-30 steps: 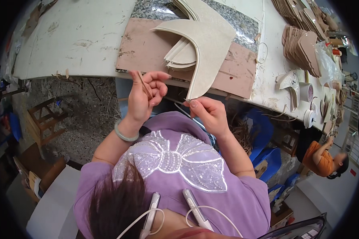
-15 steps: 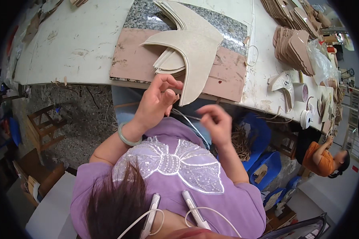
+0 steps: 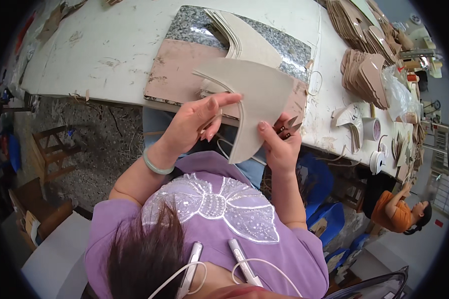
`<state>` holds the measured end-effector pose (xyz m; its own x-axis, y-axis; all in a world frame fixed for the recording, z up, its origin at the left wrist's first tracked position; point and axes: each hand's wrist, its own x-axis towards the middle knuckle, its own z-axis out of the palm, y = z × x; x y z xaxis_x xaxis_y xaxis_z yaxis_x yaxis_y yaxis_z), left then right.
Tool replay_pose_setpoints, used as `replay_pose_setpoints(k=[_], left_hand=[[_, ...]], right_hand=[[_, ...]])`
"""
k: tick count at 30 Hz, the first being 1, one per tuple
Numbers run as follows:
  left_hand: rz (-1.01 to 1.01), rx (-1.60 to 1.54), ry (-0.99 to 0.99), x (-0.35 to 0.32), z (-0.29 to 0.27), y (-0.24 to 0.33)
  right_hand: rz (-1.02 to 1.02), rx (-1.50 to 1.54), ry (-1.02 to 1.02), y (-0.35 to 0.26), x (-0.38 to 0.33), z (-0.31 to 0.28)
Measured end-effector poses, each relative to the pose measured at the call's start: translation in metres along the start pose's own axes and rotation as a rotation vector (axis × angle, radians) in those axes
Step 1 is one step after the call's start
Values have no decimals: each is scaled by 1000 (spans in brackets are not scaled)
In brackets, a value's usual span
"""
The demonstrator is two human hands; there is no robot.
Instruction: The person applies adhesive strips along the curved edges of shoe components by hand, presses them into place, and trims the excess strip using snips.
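A layered stack of beige curved cut pieces [image 3: 262, 84], like leather or lining, tilts up off the table edge toward me. My right hand [image 3: 282, 144] grips its lower right side, thumb on top. Small dark scissors [image 3: 290, 128] are tucked in the same hand's fingers, tips pointing up and right. My left hand [image 3: 197, 119] is at the stack's inner curved edge, its index finger stretched onto that edge. The other fingers are curled round a small brownish sliver that I cannot make out. Behind lies another stack of beige pieces [image 3: 252, 40].
A pinkish board [image 3: 177, 65] and a speckled stone slab [image 3: 189, 25] lie on the white table [image 3: 105, 45]. Brown piece stacks [image 3: 364, 74], a tape roll [image 3: 371, 128] and a white spool [image 3: 377, 162] stand at right. A person in orange [image 3: 396, 212] is beyond.
My right hand has moved up to the stack and taken hold of its right side. The upper stack of curved pieces has shifted toward me and tilted, separating from the one behind.
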<state>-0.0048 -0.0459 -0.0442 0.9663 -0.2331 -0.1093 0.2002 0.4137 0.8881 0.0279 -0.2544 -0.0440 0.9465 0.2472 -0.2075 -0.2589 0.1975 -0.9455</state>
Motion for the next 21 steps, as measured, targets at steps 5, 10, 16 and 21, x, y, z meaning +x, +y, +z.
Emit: replay_pose_setpoints(k=[5, 10, 16, 21], left_hand=[[35, -120, -110, 0, 19, 1], [67, -228, -38, -1, 16, 1], [-68, -248, 190, 2, 12, 19], [29, -9, 236, 1, 24, 33]], right_hand=[[-60, 358, -9, 2, 2, 9], [36, 374, -113, -18, 6, 24], [-183, 20, -161, -21, 2, 25], [-83, 61, -239, -29, 11, 29]])
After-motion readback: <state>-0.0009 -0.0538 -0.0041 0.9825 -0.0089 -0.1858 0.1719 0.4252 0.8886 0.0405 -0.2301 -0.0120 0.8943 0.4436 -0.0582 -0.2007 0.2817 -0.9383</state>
